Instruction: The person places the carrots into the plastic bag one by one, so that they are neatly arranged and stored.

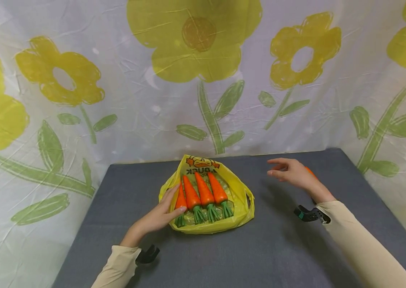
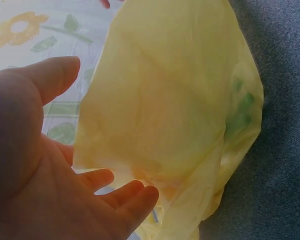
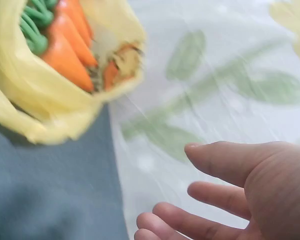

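Note:
A yellow plastic bag (image 1: 242, 192) lies on the table with its mouth spread wide, and several carrots (image 1: 203, 192) with green tops sit side by side inside it. At the bag's left rim is my left hand (image 1: 159, 214), fingers extended and thumb spread apart, overlapping the leftmost carrot (image 1: 180, 200). In the left wrist view the bag's side (image 2: 160, 100) rises right beside those fingers. To the right of the bag, my right hand (image 1: 293, 173) hovers over the table with relaxed fingers and holds nothing. An orange thing (image 1: 311, 173) peeks out behind it, mostly hidden.
A dark grey cloth covers the table (image 1: 224, 260). Behind it hangs a pale sheet (image 1: 145, 120) printed with yellow flowers and green leaves, meeting the table's back edge. Black straps (image 1: 309, 214) circle the wrists.

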The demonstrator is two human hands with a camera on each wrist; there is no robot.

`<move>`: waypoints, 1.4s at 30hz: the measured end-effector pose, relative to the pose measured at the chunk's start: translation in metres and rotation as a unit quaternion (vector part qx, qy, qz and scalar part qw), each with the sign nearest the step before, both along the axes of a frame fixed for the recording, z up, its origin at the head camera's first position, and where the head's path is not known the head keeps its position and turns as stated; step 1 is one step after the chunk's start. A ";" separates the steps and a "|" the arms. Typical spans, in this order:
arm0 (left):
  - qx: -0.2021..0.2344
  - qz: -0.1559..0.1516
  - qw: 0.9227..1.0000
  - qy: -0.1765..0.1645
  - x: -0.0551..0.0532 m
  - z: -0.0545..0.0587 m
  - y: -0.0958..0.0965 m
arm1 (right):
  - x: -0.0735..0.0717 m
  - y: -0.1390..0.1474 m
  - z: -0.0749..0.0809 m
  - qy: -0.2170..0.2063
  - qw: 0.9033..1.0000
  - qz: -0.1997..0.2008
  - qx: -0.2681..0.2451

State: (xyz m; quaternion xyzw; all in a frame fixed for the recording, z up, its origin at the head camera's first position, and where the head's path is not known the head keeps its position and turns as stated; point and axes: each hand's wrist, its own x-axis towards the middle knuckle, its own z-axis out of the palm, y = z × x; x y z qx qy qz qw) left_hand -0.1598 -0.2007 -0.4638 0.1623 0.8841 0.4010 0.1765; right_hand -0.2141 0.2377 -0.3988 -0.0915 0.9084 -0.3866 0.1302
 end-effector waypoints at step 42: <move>-0.009 0.001 1.000 -0.010 0.001 0.002 -0.002 | 0.018 0.140 -0.061 -0.118 0.988 -0.096 0.010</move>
